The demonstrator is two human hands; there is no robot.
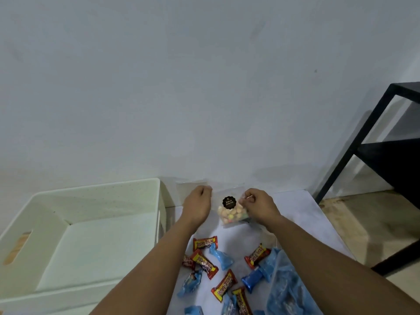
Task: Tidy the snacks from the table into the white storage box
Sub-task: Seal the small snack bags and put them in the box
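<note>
- The place looked like a plain room in a home, not a shop or a lab.
- A bare, pale painted wall (204, 87) filled the far side, with small marks on it.
- A black metal shelf frame (375, 144) stood at the far right, on a light wood-patterned floor (363, 223).
- A low table with a white top (306, 212) stood against the wall, and loose wrapped snacks (223, 285) lay on its near part.
- A white storage box (95, 194) stood to the left of it.

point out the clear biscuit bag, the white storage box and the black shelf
clear biscuit bag (229, 213), head view, on the biscuits inside
white storage box (95, 244), head view, on its bare floor
black shelf (386, 155), head view, on its middle board
</note>
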